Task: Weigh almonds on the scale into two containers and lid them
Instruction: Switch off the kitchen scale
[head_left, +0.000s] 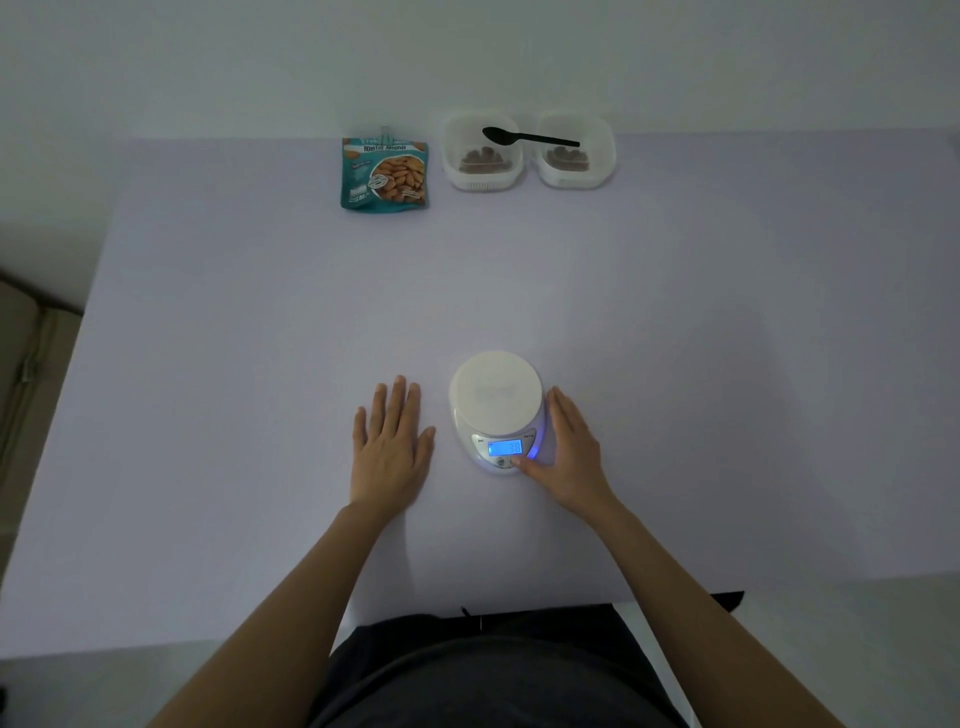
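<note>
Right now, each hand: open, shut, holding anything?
Left hand: open, flat on the table, holding nothing.
Right hand: open against the scale, thumb on its button panel.

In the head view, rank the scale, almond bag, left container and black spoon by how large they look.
1. scale, though it sits nearest the camera, so its lead is unsure.
2. almond bag and left container: too alike to rank.
3. black spoon, long but thin.

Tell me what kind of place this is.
Likely a plain table at home set up for food portioning, though the room itself barely shows. A digital kitchen scale sits on the pale table, and a bag of roasted almonds and two clear containers stand by a bare white wall.
</note>
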